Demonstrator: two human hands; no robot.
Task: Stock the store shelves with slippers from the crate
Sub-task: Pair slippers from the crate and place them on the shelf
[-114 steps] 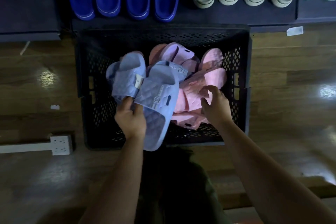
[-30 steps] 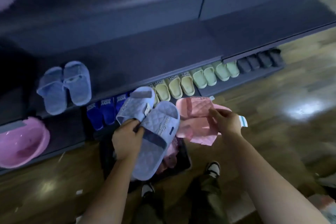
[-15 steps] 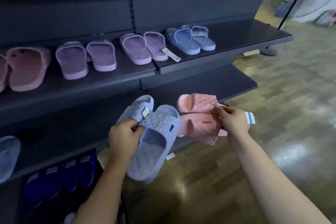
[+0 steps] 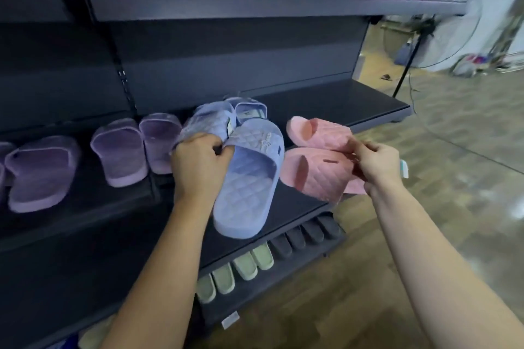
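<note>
At frame centre, the left hand (image 4: 198,161) grips 2 quilted blue slippers (image 4: 249,178) by their straps; right of it, the right hand (image 4: 377,164) pinches 2 quilted pink slippers (image 4: 314,170), a white tag (image 4: 404,168) behind the wrist. Both pairs hang before the dark middle shelf (image 4: 340,105), bare toward its right edge. Strap lettering is unreadable.

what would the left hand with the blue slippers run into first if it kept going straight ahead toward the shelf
Probably the blue pair already on the middle shelf, right behind the held blue slippers in the left hand. Depth is unclear.
</note>
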